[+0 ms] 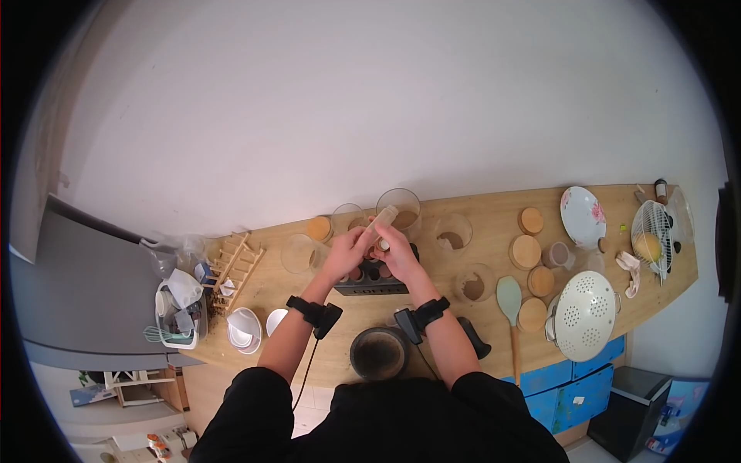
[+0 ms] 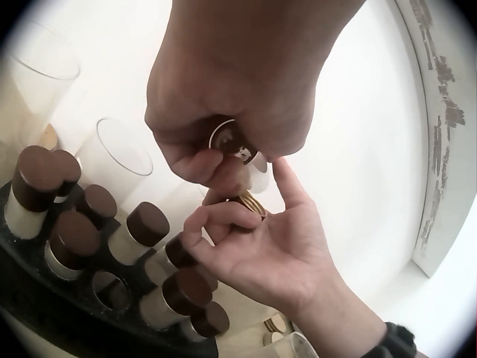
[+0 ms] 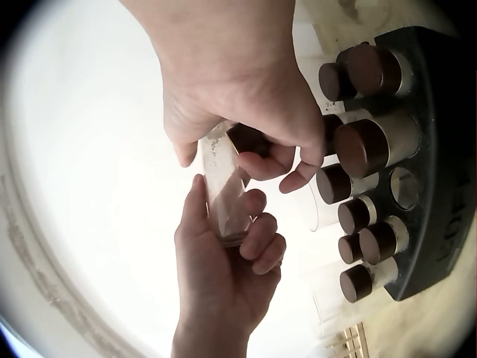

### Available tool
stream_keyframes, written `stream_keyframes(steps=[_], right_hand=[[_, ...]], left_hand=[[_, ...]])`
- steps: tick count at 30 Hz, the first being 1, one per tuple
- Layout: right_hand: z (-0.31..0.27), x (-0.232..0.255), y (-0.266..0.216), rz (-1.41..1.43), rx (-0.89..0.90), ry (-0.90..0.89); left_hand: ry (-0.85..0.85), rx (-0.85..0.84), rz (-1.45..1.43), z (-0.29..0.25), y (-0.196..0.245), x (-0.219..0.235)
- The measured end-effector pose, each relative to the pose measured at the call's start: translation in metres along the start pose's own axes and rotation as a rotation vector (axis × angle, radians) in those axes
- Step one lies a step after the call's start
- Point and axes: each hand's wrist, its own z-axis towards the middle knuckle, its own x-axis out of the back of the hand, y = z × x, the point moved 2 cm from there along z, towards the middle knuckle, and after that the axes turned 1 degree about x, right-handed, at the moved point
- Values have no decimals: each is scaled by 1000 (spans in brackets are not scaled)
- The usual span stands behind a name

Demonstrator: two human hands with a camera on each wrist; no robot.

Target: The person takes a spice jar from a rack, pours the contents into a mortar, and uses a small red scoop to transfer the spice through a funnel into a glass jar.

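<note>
Both hands meet above a black rack (image 1: pixel 370 289) lettered COFFEE, near the middle of the wooden counter. My left hand (image 1: pixel 347 251) grips a clear tube (image 3: pixel 223 183) with handwriting on its side, fingers curled round its lower end. In the right wrist view the tube stands tilted against the white wall. My right hand (image 1: pixel 403 256) is at the tube's upper end, its fingers curled round a dark brown cap (image 3: pixel 248 139) beside it. Several brown-capped tubes (image 3: pixel 363 148) stand in the rack, and one hole (image 3: pixel 405 187) there has no tube.
Glass jars (image 1: pixel 452 233) with brown powder stand around the rack. A dark bowl (image 1: pixel 379 354) lies in front. To the right are wooden lids (image 1: pixel 525 252), a spatula (image 1: pixel 509 299) and a white colander (image 1: pixel 584 320); to the left, white bowls (image 1: pixel 244 333) and a wooden dish rack (image 1: pixel 234 266).
</note>
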Motion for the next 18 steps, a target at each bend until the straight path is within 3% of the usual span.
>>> stream_keyframes(steps=[2, 4, 8, 11, 14, 16, 17, 18], right_hand=[[2, 4, 1, -22, -3, -6], [8, 13, 6, 64, -6, -84], [10, 17, 10, -9, -13, -42], [8, 16, 9, 49, -39, -97], [9, 13, 9, -68, -22, -38], [11, 14, 12, -41, -35, 8], [14, 14, 13, -39, -34, 8], [17, 15, 14, -31, -13, -3]], left_hand=[[-17, 16, -31, 2, 1, 0], [-46, 83, -252, 0, -2, 3], [-14, 88, -168, -1, -2, 1], [-44, 127, -187, 1, -4, 6], [-99, 207, -81, 1, 6, 6], [104, -56, 170, -5, 20, 1], [103, -57, 171, -5, 18, 1], [166, -236, 354, -4, 16, 1]])
